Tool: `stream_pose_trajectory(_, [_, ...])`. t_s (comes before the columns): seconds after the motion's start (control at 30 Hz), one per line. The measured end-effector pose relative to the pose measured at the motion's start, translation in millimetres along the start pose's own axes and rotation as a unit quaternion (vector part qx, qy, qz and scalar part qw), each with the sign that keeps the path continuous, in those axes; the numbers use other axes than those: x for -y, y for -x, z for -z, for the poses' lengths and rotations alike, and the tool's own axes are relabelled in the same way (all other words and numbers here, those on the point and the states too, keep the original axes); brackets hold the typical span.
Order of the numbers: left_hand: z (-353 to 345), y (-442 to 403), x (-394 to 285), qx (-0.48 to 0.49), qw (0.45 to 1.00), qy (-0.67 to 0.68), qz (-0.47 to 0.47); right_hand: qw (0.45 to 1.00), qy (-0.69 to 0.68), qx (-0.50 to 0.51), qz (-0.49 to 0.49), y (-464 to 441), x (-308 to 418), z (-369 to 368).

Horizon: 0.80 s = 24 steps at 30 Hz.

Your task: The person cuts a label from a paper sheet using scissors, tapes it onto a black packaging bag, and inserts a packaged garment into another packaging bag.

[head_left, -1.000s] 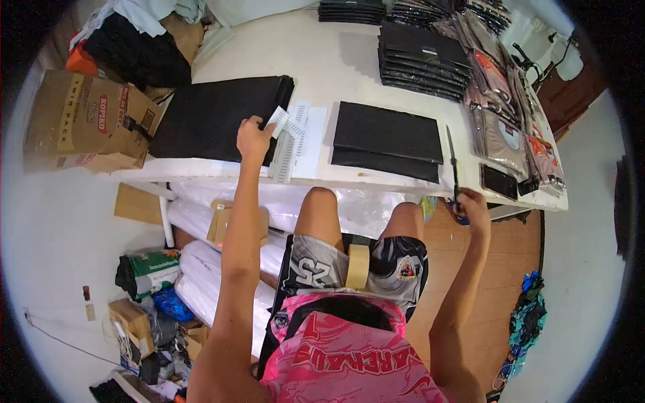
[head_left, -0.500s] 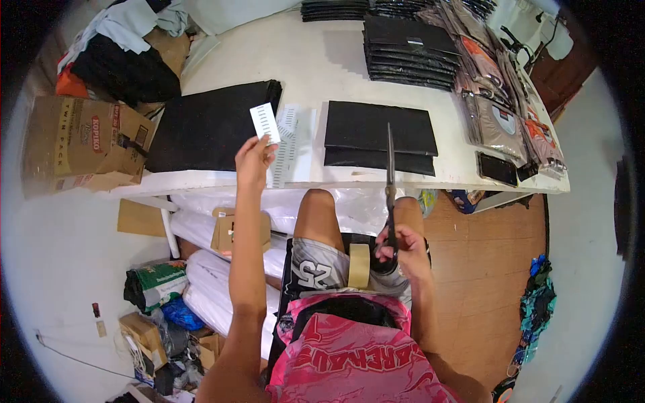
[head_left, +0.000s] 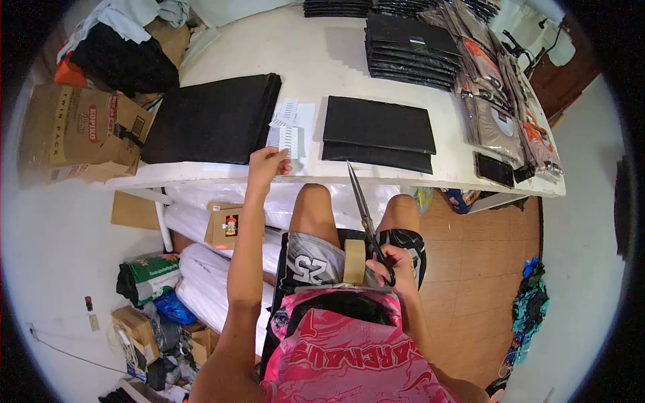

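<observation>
Near the front edge of the white table, my left hand pinches a small white sheet of printed labels. More printed strips lie just beyond it on white paper. Over my lap, my right hand is closed round the handles of long scissors, whose blades point up toward the table edge. A folded black sheet lies on the table beyond the scissors' tip. To the left of the labels is a larger black stack. A roll of tape rests between my thighs.
A cardboard box sits at the table's left end. At the right are a phone, packaged beige items and a stack of black packets. Plastic-wrapped rolls lie below on the left.
The scissors came off the table's right side and over my lap in my right hand. My left hand lifted a label sheet, then lowered it toward the table's front edge.
</observation>
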<state>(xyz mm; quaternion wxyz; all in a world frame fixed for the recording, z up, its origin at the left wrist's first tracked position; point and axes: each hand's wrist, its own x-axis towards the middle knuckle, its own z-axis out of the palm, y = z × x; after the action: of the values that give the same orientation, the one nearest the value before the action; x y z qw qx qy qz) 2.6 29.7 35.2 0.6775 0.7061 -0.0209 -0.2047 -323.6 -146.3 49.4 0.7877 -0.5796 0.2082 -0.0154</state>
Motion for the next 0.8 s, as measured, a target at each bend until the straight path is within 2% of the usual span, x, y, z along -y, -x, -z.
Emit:
stream_pose_trajectory(0.13, [-7.8, -0.1, 7.1, 0.026, 0.998, -0.063, 0.004, 1.0, 0.005, 0.003, 0.005, 0.4, -6.0, -1.7])
stream_pose_trajectory(0.17, [-11.3, -0.6, 8.0, -0.024, 0.97, -0.221, -0.097, 1.0, 0.005, 0.005, 0.004, 0.7, -7.9, -1.4])
stream_pose_trajectory(0.2, [-13.3, -1.8, 6.1, -0.071, 0.905, -0.37, -0.195, 1.0, 0.004, 0.004, 0.007, 0.8, -9.3, -1.1])
stream_pose_trajectory(0.23, [-14.3, -5.7, -3.3, -0.136, 0.863, -0.444, -0.2, 1.0, 0.004, 0.002, 0.01, 0.3, -9.7, -0.2])
stream_pose_trajectory(0.3, [-5.2, -32.7, -21.3, -0.152, 0.808, -0.513, -0.245, 1.0, 0.012, 0.0, 0.007, 1.1, -5.4, -0.5])
stream_pose_trajectory(0.33, [3.7, -51.5, -25.5, -0.12, 0.816, -0.497, -0.27, 1.0, 0.02, -0.001, 0.0, 4.7, -3.7, -0.8])
stream_pose_trajectory(0.4, [21.2, -108.4, -18.8, -0.021, 0.866, -0.44, -0.238, 1.0, 0.019, -0.003, -0.002, 8.7, -1.7, -1.4])
stream_pose_trajectory(0.43, [21.2, -110.5, -24.6, -0.022, 0.865, -0.439, -0.242, 1.0, 0.019, -0.003, 0.001, 8.6, 0.4, -1.1])
stream_pose_trajectory(0.5, [16.8, -115.8, -40.3, 0.054, 0.875, -0.453, -0.16, 1.0, 0.013, -0.004, -0.002, 10.5, 2.8, -0.5])
stream_pose_trajectory(0.53, [13.3, -116.6, -47.0, 0.056, 0.874, -0.454, -0.164, 1.0, 0.005, -0.007, -0.012, 11.7, 2.5, -0.5])
stream_pose_trajectory(0.6, [5.0, -114.8, -53.4, 0.049, 0.837, -0.536, -0.097, 1.0, 0.0, -0.013, -0.005, 12.9, -1.9, 0.1])
stream_pose_trajectory(0.73, [-2.6, -117.5, -60.0, 0.029, 0.831, -0.554, -0.039, 1.0, 0.002, -0.024, 0.0, 11.8, -6.4, 1.8])
stream_pose_trajectory(0.8, [-1.5, -122.3, -62.6, 0.042, 0.809, -0.586, -0.008, 1.0, -0.024, -0.01, 0.0, 8.8, -12.2, 4.5])
